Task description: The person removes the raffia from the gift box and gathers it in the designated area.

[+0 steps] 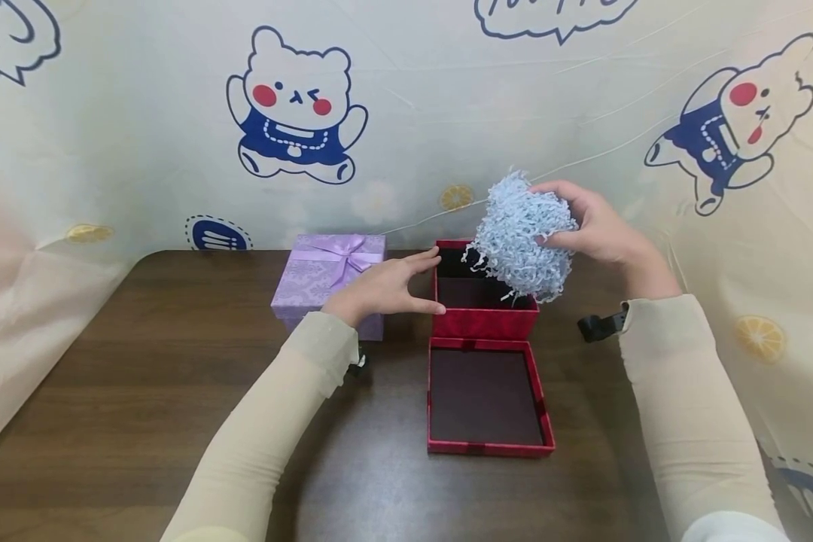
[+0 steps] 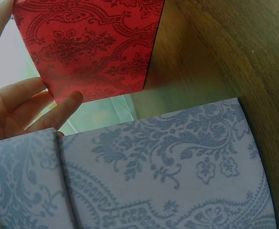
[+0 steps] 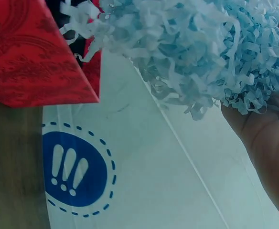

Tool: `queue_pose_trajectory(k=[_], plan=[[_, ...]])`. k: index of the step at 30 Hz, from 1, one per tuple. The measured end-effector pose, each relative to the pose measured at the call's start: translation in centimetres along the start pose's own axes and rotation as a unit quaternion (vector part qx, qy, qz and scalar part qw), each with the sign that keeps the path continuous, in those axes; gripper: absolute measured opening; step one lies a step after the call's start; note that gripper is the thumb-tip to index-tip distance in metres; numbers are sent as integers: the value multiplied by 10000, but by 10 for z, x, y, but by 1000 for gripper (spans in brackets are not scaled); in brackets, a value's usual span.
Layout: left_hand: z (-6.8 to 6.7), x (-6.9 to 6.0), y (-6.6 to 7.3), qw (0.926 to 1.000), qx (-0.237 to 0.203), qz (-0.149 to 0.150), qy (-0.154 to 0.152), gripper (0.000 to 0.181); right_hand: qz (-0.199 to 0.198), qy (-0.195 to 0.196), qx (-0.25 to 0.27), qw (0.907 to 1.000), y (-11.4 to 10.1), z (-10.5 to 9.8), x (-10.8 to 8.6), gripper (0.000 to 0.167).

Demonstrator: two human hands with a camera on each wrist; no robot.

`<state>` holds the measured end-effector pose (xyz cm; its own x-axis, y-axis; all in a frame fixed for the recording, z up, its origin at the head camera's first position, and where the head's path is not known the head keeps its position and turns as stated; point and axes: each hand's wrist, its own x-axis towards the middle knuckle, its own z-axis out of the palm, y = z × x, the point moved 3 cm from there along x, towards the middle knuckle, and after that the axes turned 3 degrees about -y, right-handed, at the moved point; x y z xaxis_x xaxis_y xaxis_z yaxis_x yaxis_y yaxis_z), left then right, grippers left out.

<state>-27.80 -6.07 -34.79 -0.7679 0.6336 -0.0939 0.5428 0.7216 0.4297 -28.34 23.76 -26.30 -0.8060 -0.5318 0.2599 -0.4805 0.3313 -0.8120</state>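
Observation:
A clump of light blue shredded paper (image 1: 523,237) is gripped by my right hand (image 1: 599,233), held over the right side of an uncovered red gift box (image 1: 484,324). Dark lining shows inside the box. Loose strands hang over its rim; in the right wrist view the crinkled shreds (image 3: 177,43) hide most of the fingers. My left hand (image 1: 396,286) rests against the box's left side, fingers spread and fairly straight, thumb near the front corner. The left wrist view shows its fingertips touching the edge of the patterned red wall (image 2: 91,47).
A red lid (image 1: 484,395), dark inside up, lies directly in front of the box. Left of it stands a closed purple gift box (image 1: 305,271) with a ribbon bow, partly behind my left hand. Behind the brown table (image 1: 142,421) hangs a printed cloth (image 1: 420,113).

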Motion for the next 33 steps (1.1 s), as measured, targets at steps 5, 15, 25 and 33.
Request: queue_pose_trajectory(k=[5, 15, 25, 33], plan=[[0, -1, 0, 10000, -55, -36, -17, 95, 71, 166, -96, 9998, -5, -9, -7, 63], [0, -1, 0, 10000, -83, -42, -22, 94, 172, 356, 173, 9991, -6, -29, -24, 64], [1, -1, -1, 9999, -128, -41, 7, 95, 316, 499, 1, 9983, 5, -43, -43, 64], [1, 0, -1, 10000, -89, 3, 17, 95, 466, 561, -398, 9965, 16, -51, -60, 63]])
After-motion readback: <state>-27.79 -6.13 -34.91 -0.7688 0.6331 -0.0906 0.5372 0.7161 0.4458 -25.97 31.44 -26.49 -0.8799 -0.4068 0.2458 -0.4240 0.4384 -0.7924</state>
